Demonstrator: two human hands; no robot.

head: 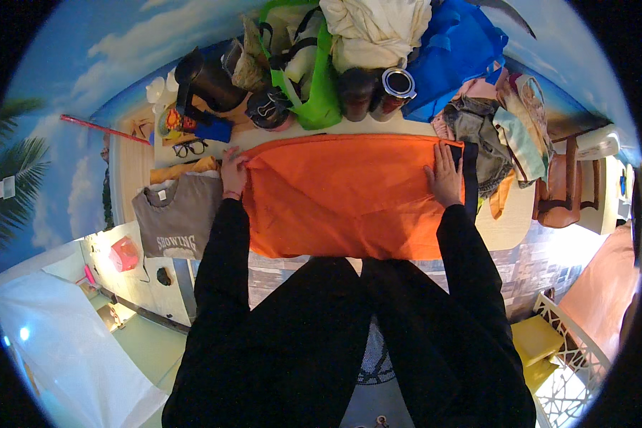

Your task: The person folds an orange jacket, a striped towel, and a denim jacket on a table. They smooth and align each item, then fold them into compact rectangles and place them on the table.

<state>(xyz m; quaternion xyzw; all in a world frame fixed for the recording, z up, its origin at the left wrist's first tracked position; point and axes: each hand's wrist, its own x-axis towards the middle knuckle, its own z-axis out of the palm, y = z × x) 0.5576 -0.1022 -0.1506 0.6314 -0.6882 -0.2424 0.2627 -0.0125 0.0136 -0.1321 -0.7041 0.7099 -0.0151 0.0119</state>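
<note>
An orange garment or cloth (pixel 348 198) lies spread across the table before me, its near edge hanging at the table's front. Along its right end runs a dark navy band (pixel 469 176). My right hand (pixel 445 176) rests palm down on the orange fabric near that band, fingers extended. At the left end, my left hand (pixel 234 172) touches the cloth's upper left edge; whether its fingers pinch the fabric cannot be made out. Just left of that hand lies a grey-brown sweatshirt (pixel 179 214) with printed lettering, beside a folded mustard cloth (pixel 184 170).
Eyeglasses (pixel 190 148), a black pitcher (pixel 214 80), a green bag (pixel 318 96), two dark jars (pixel 359 93) and a blue bag (pixel 455 59) line the table's back. Rumpled clothes (pixel 484 144) are heaped at right, near a brown chair (pixel 559 187).
</note>
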